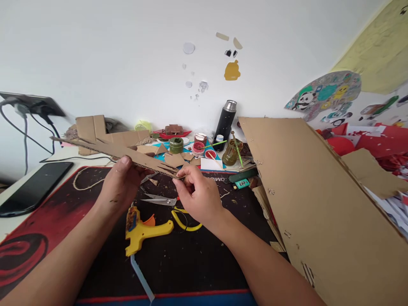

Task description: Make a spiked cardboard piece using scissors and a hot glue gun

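Note:
A long, narrow cardboard strip with a torn right end is held up above the desk mat, slanting down to the right. My left hand grips it near the middle, thumb on the near edge. At the torn end, my right hand pinches the strip between thumb and fingers. Below the hands lie metal scissors and yellow-handled pliers, both partly covered by my right hand. A yellow hot glue gun with a glue stick out of its back rests on the mat.
A large cardboard sheet leans along the right side. Paint jars, a black thermos and cardboard scraps stand or lie by the wall. A phone lies at left, near a power strip. A teal lighter sits on the mat.

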A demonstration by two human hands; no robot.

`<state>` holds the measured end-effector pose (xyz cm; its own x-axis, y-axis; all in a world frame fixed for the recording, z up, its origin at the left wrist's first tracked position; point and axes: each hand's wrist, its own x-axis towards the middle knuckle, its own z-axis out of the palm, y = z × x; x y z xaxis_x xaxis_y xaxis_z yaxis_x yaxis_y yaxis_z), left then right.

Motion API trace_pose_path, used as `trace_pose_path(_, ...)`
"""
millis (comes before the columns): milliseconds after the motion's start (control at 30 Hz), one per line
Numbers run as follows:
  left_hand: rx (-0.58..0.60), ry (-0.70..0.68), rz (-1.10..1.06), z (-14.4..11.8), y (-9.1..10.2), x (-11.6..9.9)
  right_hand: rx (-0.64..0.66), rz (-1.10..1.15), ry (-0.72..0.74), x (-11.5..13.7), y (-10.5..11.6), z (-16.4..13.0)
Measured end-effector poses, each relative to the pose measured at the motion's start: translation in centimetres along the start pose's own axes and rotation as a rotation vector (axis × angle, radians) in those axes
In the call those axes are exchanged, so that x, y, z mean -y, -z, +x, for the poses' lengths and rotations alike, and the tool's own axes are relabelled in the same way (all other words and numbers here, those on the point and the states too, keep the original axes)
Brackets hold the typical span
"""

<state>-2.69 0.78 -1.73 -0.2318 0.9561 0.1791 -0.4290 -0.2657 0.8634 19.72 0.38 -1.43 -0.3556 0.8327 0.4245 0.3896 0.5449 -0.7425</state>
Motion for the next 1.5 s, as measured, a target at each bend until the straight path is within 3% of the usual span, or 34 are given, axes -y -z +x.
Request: trace_pose_path(1500, -0.004, -0.046, 0.074, -0.10, -0.22, -0.13, -0.016, -0.055, 0.027, 0.20, 0.19, -0.04)
